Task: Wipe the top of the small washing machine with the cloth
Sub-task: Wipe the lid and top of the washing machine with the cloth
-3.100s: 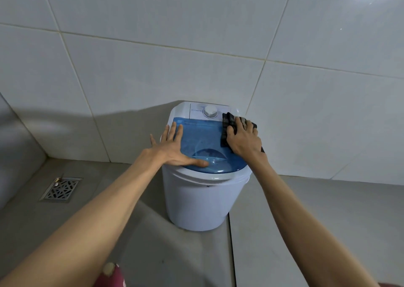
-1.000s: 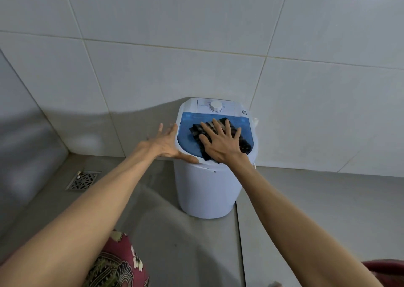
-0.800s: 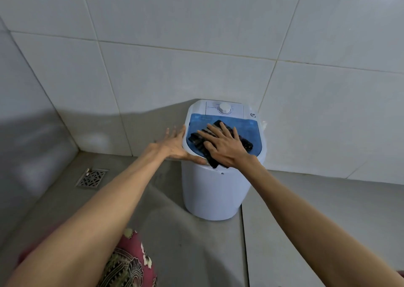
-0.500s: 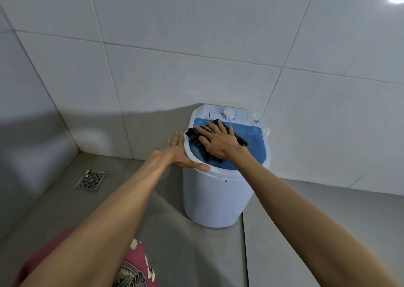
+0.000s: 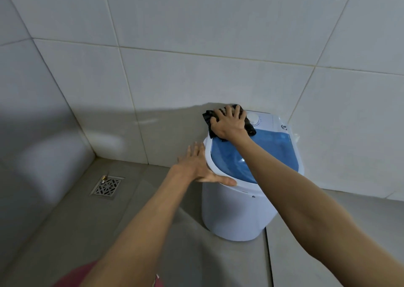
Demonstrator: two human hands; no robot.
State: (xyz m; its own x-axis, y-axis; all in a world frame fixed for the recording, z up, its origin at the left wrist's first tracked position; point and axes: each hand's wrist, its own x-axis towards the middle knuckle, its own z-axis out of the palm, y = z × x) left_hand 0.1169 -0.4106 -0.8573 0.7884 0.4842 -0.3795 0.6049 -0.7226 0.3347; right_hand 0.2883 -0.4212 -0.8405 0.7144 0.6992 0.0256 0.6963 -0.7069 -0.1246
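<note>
garment [image 5: 74,274]: red fabric, bottom edge of frame, left of centre, mostly cut off.
left arm: runs from bottom centre up to mid-frame, bare.
right arm: runs from right edge up and left across the washer's blue lid.
floor [image 5: 65,232]: grey tile, lower half of frame; grout line runs down from under the washer.
drain [image 5: 107,187]: square metal grate, set in the floor at mid-left, well apart from the washer.
washer [image 5: 236,212]: small white tub, right of centre, standing on the floor close to the back wall.
left hand [image 5: 196,166]: flat and spread, fingers apart, palm against the washer's left side, thumb lying along the white front rim. Grips nothing.
lid [image 5: 262,153]: translucent blue, covers most of the top; white rim around it.
right hand [image 5: 229,123]: fingers splayed, pressing flat down on the cloth at the top's rear-left corner. Pressed on it, not clenched around it.
cloth [image 5: 207,117]: dark, crumpled, under the right hand; edges stick out left and right of the fingers, overhanging the rear-left edge of the top.
knob [image 5: 253,117]: white round dial on the rear panel, just right of the cloth.
wall [image 5: 175,46]: large white tiles, upper half of frame; corner at left, with shadow falling low on the tiles.
</note>
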